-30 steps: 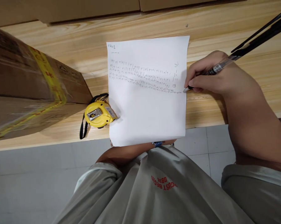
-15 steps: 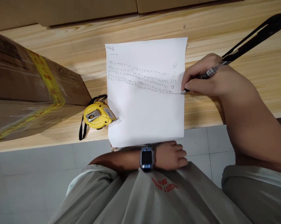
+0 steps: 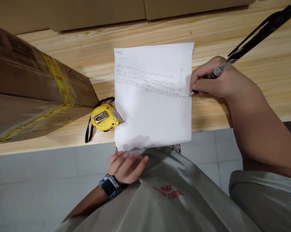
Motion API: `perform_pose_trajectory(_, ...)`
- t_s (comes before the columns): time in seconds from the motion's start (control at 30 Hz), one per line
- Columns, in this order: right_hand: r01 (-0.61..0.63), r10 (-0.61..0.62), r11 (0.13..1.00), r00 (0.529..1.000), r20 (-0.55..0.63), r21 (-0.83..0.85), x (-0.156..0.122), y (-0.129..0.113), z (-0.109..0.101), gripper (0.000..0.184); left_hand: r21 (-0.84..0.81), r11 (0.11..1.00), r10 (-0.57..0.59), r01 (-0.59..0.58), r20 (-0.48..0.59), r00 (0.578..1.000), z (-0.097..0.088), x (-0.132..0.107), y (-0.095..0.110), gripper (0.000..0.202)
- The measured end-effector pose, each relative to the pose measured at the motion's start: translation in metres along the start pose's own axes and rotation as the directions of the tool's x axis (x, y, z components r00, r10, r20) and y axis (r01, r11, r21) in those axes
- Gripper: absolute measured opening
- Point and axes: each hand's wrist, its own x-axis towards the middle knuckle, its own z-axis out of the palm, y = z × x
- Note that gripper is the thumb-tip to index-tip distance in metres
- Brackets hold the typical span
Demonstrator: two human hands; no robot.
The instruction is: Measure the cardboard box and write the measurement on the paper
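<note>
My right hand (image 3: 213,77) is closed round a black pen (image 3: 254,40), whose tip touches the right edge of a white sheet of paper (image 3: 152,120). Rows of short pen strokes run across the upper half of the sheet, and the lowest row ends at the tip. Below the paper's near edge my left hand (image 3: 127,166) hangs in front of the shirt with its fingers apart, slightly blurred, holding nothing. A watch (image 3: 109,186) is on that wrist. At the sheet's left edge lies a yellow tape measure (image 3: 104,118) with a black strap.
A taped cardboard box (image 3: 36,93) stands on the left of the wooden table (image 3: 215,35). More cardboard boxes (image 3: 102,14) line the back. The table's front edge runs just above a grey tiled floor (image 3: 39,187).
My left hand has swung left from across the shirt and opened, up to the sheet's near edge. The pen tip has shifted very slightly right. The view has moved a little.
</note>
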Motion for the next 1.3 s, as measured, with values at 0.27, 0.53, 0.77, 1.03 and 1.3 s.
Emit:
perform_pose_trajectory(0.27, 0.066, -0.062, 0.989, 0.997, 0.033, -0.132, 0.000, 0.001, -0.001, 0.028, 0.374, 0.926, 0.021, 0.050, -0.183, 0.983, -0.002, 0.019, -0.032, 0.059)
perform_pose_trajectory(0.53, 0.095, -0.087, 0.983, 0.995, 0.053, -0.157, 0.001, 0.004, -0.002, 0.030, 0.329, 0.941, 0.017, 0.081, -0.284, 0.959, 0.009, 0.020, -0.035, 0.058)
perform_pose_trajectory(0.77, 0.030, -0.029, 0.998, 0.999, 0.014, -0.061, 0.001, 0.003, -0.001, 0.030, 0.310, 0.944, -0.012, 0.116, -0.318, 0.948, 0.011, 0.019, -0.036, 0.037)
perform_pose_trajectory(1.03, 0.026, -0.020, 0.989, 0.999, 0.045, -0.149, 0.001, 0.002, -0.002, 0.028, 0.295, 0.950, 0.015, 0.099, -0.363, 0.932, 0.016, 0.020, -0.040, 0.033)
perform_pose_trajectory(1.3, 0.026, -0.026, 1.000, 0.999, 0.037, -0.007, -0.001, 0.002, -0.002, 0.028, 0.263, 0.961, 0.031, 0.081, -0.399, 0.917, 0.018, 0.022, -0.041, 0.039)
